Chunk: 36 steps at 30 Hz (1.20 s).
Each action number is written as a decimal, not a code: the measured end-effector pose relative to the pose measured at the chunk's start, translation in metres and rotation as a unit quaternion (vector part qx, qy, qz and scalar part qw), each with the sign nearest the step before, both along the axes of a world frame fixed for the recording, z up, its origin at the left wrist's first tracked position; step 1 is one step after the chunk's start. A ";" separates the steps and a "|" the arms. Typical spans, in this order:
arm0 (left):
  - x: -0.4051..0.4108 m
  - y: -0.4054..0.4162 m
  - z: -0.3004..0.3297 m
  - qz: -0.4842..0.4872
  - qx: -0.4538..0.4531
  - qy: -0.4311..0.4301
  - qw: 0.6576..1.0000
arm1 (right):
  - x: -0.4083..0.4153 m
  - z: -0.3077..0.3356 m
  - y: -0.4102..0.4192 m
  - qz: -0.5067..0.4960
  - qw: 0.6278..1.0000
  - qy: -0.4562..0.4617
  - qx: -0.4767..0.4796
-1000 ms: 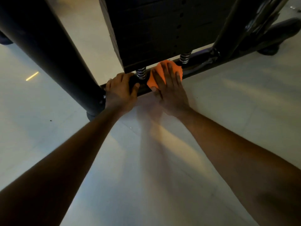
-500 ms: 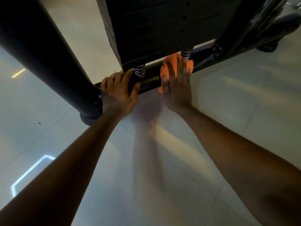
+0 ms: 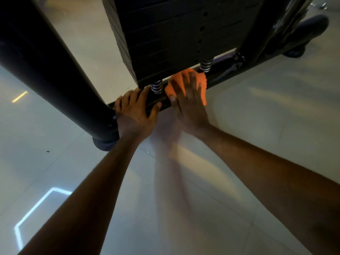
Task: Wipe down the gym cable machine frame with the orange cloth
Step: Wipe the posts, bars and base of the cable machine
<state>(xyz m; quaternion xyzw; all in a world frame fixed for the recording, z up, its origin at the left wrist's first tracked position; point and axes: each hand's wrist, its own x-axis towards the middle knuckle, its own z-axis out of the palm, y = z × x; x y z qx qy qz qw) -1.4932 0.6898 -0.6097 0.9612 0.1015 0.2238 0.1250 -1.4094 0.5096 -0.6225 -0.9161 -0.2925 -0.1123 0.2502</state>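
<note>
Forearms: two, bare, reaching forward over the pale tiled floor (image 3: 239, 126) toward the machine's base.
Left hand (image 3: 135, 112): laid on the base rail (image 3: 220, 69) beside the thick black upright (image 3: 51, 70), fingers draped over the top and thumb spread to the side; it holds nothing and looks to be bracing the body.
Right hand (image 3: 189, 100): flat, fingers straight and spread, pressing the orange cloth (image 3: 201, 83) down onto the rail; not clenched round it.
Orange cloth: one, bunched under the right palm on the base rail, between the two springs, just below the weight stack (image 3: 174, 37).
Springs: two coil springs, the left spring (image 3: 156, 86) just beside the left fingertips, the right spring (image 3: 206, 65) just past the cloth.
Uprights: two seen, the thick upright at left and a second black post (image 3: 257, 34) at right.
Step in hand: wiping the low rail under the stack, judging by the pressed cloth.
Next move: probably sliding the cloth along the rail toward the right spring and post, keeping pressure flat and working round the spring's foot; the rail beyond looks untouched, though I cannot tell for sure.
</note>
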 end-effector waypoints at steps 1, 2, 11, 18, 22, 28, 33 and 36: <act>0.000 0.000 0.000 -0.004 -0.001 -0.001 1.000 | -0.007 -0.002 0.001 0.034 0.999 -0.013 -0.019; 0.000 0.001 0.001 -0.006 -0.001 -0.002 1.000 | -0.006 -0.004 -0.004 0.066 0.996 -0.035 -0.045; 0.000 0.004 0.006 -0.016 -0.048 0.018 0.999 | 0.028 0.005 -0.016 -0.021 1.000 -0.012 -0.019; -0.002 0.005 0.010 -0.023 -0.040 0.059 0.997 | 0.014 -0.001 -0.034 0.097 0.992 -0.037 -0.066; -0.013 -0.004 0.014 -0.026 -0.048 0.085 0.995 | 0.026 0.023 -0.065 0.016 0.999 0.008 -0.037; -0.041 -0.037 0.018 -0.040 -0.065 0.077 0.994 | 0.024 0.047 -0.101 0.003 0.998 0.050 -0.025; -0.030 -0.085 0.045 -0.113 -0.121 0.110 0.980 | 0.024 0.074 -0.142 -0.024 0.998 0.051 0.028; -0.015 -0.114 0.077 -0.127 -0.175 0.139 0.966 | 0.026 0.101 -0.166 -0.031 0.997 0.054 0.047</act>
